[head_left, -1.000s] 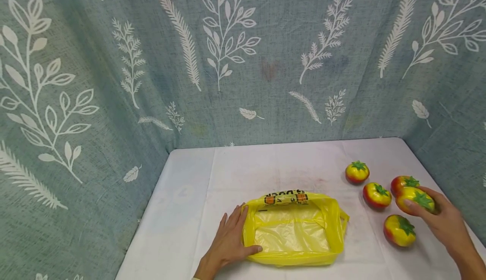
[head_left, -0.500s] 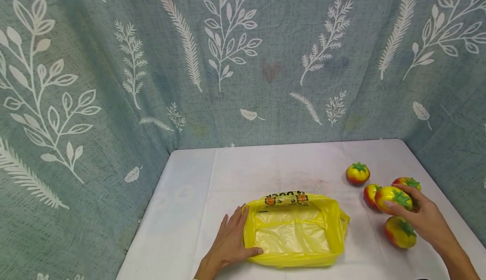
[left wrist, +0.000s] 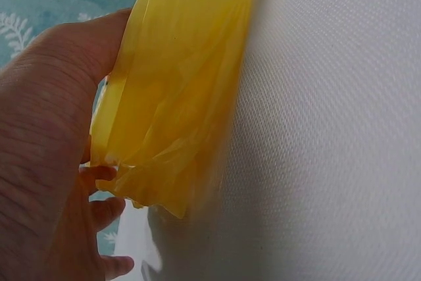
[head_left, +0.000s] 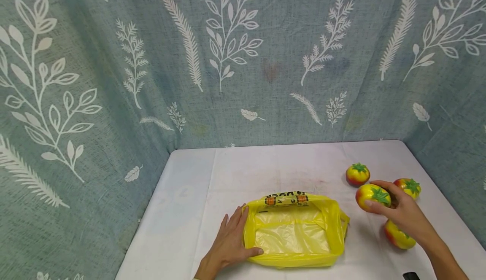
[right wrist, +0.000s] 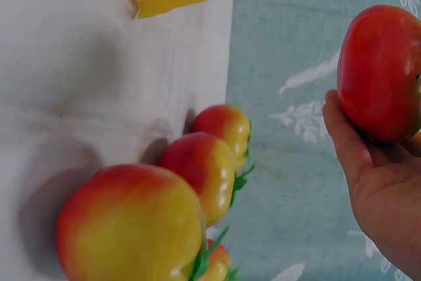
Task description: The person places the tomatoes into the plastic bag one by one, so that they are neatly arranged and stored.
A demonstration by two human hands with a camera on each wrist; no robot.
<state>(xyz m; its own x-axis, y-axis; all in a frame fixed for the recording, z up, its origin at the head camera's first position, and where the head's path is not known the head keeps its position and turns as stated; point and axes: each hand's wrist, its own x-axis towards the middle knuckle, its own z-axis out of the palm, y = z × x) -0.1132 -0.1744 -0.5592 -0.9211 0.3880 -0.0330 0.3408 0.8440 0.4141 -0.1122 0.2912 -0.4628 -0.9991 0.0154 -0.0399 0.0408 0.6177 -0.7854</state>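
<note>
A yellow plastic bag (head_left: 292, 235) lies with its mouth spread wide, its inside showing. My left hand (head_left: 229, 240) rests against the bag's left rim, fingers extended and thumb over the front edge; the left wrist view has the hand (left wrist: 72, 110) beside the yellow plastic (left wrist: 177, 77). Between thumb and fingers my right hand (head_left: 404, 210) grips a red-yellow tomato-like fruit (head_left: 370, 196), held up right of the bag. In the right wrist view that fruit (right wrist: 380, 74) shows its red underside above the hand (right wrist: 388, 189).
Similar fruits stand on the right of the white table (head_left: 197, 179): one at the back (head_left: 357, 175), one behind the right hand (head_left: 414, 187), one in front (head_left: 398, 235). A dark object (head_left: 411, 275) shows at the bottom edge. Patterned curtain (head_left: 265, 69) surrounds the table.
My right hand has carried the gripped fruit leftward, from above the right-hand fruits toward the bag. A dark object has come into view at the bottom edge. My left hand has stayed at the bag.
</note>
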